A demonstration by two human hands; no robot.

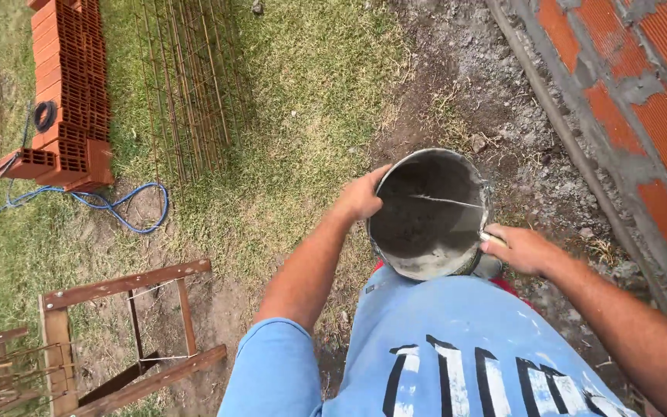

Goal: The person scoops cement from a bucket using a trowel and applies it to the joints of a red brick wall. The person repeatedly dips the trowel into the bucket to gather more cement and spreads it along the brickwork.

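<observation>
We see bucket centre-right of frame, dark mortar inside, held above dirt. Left hand curled on bucket's left rim. Right hand clamped on trowel handle at right rim, blade lying inside bucket. Brick wall along right edge. Red brick stack and blue hose upper left; wooden frame lower left.

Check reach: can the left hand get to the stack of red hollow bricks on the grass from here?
Probably not. The left hand grips the bucket rim close to the body, while the brick stack lies far across the grass beyond the rebar mesh.
</observation>
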